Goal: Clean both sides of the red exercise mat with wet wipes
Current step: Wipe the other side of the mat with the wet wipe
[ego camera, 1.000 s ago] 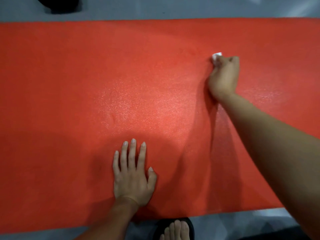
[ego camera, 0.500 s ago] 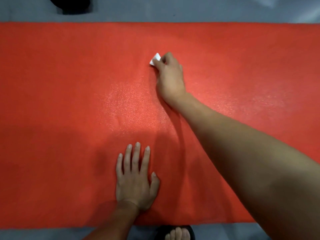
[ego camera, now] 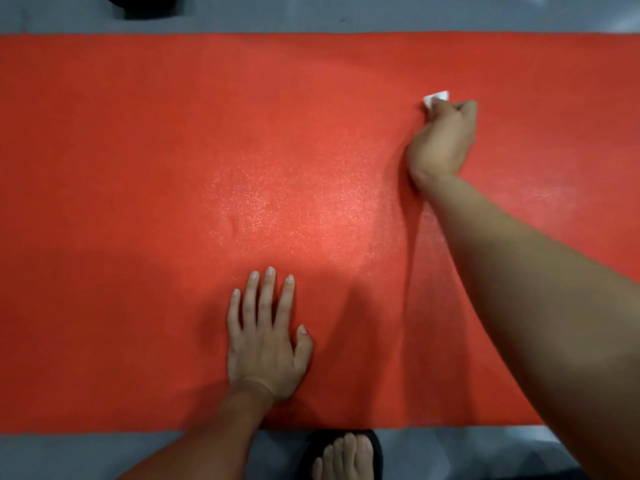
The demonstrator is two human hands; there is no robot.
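Lying flat across the grey floor [ego camera: 450, 15], the red mat [ego camera: 138, 168] fills nearly the whole view from left edge to right edge, its far long side near the top and its near long side just in front of my foot [ego camera: 346, 455]. A glossy, damp-looking sheen shows on the mat around its middle. My right hand [ego camera: 441, 140] sits on the far right part of the mat, fingers curled tight around a white wipe [ego camera: 437, 97], pressing it onto the red surface; only a small corner of the wipe pokes out past my knuckles. My left hand [ego camera: 265, 341] rests palm down on the near part of the mat, all 5 fingers straight and slightly spread, holding nothing. My foot, in a black sandal [ego camera: 313, 448], stands on the floor just beside the mat's near edge. A dark object [ego camera: 142, 5] sits on the floor beyond the far edge at the top left, cut off by the frame, and I cannot tell what it is
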